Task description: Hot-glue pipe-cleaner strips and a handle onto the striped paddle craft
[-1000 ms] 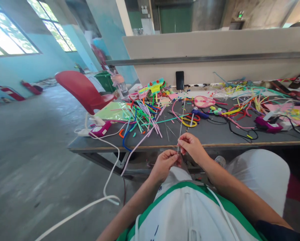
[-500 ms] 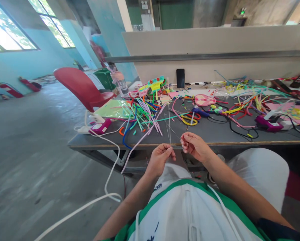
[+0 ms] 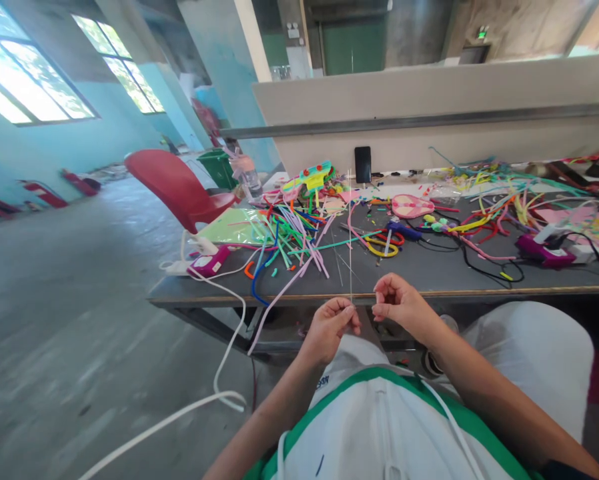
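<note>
My left hand is closed in a pinch around the lower end of a thin pale wire, which stands nearly upright above the fingers. Just to the right, my right hand has its fingers curled toward the thumb, apart from the wire. Whatever sits between those fingertips, if anything, is too small to make out. Both hands are at the table's front edge, above my lap. Beyond them, more thin wires lie on the dark table.
Pipe cleaners are heaped left of centre. Scissors with yellow and red handles lie near a blue glue gun. A phone leans at the back. Purple power strips trail cords, and a red chair stands left.
My right hand has moved away from the wire, slightly right of the left hand. The wire in my left hand now stands straighter and higher. The camera view has shifted a little.
</note>
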Tool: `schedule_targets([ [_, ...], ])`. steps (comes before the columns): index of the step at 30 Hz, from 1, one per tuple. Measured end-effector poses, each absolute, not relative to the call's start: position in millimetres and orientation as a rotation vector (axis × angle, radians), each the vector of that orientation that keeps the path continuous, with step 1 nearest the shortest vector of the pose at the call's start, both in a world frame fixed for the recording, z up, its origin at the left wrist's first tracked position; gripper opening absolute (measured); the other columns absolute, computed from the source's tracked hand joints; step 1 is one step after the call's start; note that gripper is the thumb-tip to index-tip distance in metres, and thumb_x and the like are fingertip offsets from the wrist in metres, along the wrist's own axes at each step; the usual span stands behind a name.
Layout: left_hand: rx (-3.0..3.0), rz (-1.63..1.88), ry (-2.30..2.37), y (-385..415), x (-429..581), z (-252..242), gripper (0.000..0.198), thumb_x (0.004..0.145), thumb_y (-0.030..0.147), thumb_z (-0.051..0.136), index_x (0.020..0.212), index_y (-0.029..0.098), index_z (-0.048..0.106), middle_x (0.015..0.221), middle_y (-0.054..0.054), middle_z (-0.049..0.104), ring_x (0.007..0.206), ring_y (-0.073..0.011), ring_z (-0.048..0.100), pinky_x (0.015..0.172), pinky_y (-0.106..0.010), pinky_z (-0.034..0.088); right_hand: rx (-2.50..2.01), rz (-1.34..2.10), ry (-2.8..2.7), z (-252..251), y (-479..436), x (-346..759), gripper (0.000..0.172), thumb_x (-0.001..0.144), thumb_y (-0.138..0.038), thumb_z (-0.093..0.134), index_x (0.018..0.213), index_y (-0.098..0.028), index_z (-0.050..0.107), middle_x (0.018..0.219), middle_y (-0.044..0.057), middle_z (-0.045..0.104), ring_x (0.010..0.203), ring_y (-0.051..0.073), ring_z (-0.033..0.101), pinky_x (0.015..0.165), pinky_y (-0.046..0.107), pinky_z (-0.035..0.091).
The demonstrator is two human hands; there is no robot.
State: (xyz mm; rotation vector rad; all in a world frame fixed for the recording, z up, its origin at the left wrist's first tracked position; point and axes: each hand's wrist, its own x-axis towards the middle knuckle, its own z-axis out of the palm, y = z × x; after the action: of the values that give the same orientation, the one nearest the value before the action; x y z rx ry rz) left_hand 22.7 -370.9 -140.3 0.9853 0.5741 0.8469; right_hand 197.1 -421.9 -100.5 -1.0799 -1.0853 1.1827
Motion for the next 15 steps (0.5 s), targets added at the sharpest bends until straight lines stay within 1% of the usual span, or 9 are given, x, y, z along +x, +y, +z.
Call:
schedule_targets([
  [2,0.984,0.839,0.578,-371,23,-141,0.028,0.073,0.035,0.075,0.078,0.014,0.057,0.061,0.000,0.062,0.052,-0.0105,0.057,0.053,-0.022,0.044,-1.105,1.164,-1.108,-100,-425,202,0.035,0.063,-0.016,0.075,0.090,-0.023,0.054,0.072,-0.006,0.057,0.056,0.008,0.053,0.055,0.026,0.057],
  [3,0.985,0.840,0.583,-371,23,-142,0.028,0.072,0.035,0.075,0.078,0.014,0.057,0.061,0.000,0.062,0.051,-0.0106,0.057,0.053,-0.022,0.044,-1.114,1.155,-1.118,-101,-426,205,0.037,0.063,-0.015,0.074,0.093,-0.023,0.055,0.079,-0.005,0.062,0.056,0.007,0.053,0.054,0.026,0.057],
  [5,0.997,0.842,0.596,-371,24,-144,0.028,0.072,0.035,0.075,0.077,0.014,0.057,0.060,0.000,0.062,0.050,-0.0105,0.057,0.053,-0.022,0.044,-1.139,1.122,-1.127,-100,-427,211,0.038,0.065,-0.016,0.072,0.099,-0.024,0.057,0.102,0.001,0.067,0.054,0.005,0.053,0.054,0.026,0.058],
  [7,1.029,0.841,0.607,-371,25,-148,0.028,0.072,0.035,0.074,0.077,0.015,0.057,0.060,0.000,0.063,0.049,-0.0108,0.057,0.053,-0.023,0.045,-1.165,1.086,-1.123,-99,-427,215,0.039,0.070,-0.020,0.067,0.107,-0.025,0.057,0.124,0.005,0.062,0.049,0.003,0.052,0.051,0.024,0.057],
  [9,1.090,0.824,0.612,-371,25,-152,0.026,0.073,0.035,0.073,0.078,0.015,0.058,0.061,-0.001,0.064,0.050,-0.0116,0.058,0.054,-0.024,0.045,-1.196,1.062,-1.113,-98,-425,216,0.043,0.075,-0.024,0.063,0.117,-0.027,0.055,0.135,0.008,0.055,0.043,0.001,0.051,0.043,0.021,0.053],
  [11,1.174,0.793,0.620,-373,26,-155,0.023,0.075,0.035,0.071,0.078,0.015,0.058,0.060,-0.001,0.064,0.051,-0.0127,0.058,0.055,-0.025,0.046,-1.213,1.078,-1.101,-98,-422,212,0.048,0.076,-0.027,0.063,0.122,-0.027,0.054,0.133,0.009,0.057,0.039,0.001,0.050,0.037,0.020,0.048],
  [12,1.223,0.772,0.625,-374,27,-157,0.022,0.076,0.034,0.070,0.078,0.015,0.058,0.059,-0.001,0.064,0.051,-0.0131,0.058,0.056,-0.025,0.046,-1.208,1.107,-1.095,-99,-421,209,0.048,0.075,-0.028,0.064,0.122,-0.025,0.054,0.128,0.009,0.061,0.040,0.002,0.051,0.037,0.020,0.048],
  [13,1.271,0.749,0.633,-375,27,-158,0.020,0.077,0.033,0.069,0.077,0.016,0.059,0.059,-0.001,0.064,0.051,-0.0134,0.059,0.057,-0.026,0.046,-1.194,1.146,-1.091,-101,-419,206,0.045,0.075,-0.029,0.065,0.119,-0.023,0.057,0.120,0.009,0.065,0.042,0.003,0.053,0.039,0.020,0.049],
  [15,1.352,0.703,0.651,-378,28,-160,0.017,0.078,0.031,0.067,0.076,0.016,0.059,0.059,-0.001,0.065,0.052,-0.0140,0.059,0.058,-0.026,0.046,-1.169,1.214,-1.085,-107,-417,200,0.034,0.075,-0.032,0.066,0.107,-0.019,0.063,0.096,0.005,0.072,0.049,0.007,0.058,0.044,0.021,0.051],
])
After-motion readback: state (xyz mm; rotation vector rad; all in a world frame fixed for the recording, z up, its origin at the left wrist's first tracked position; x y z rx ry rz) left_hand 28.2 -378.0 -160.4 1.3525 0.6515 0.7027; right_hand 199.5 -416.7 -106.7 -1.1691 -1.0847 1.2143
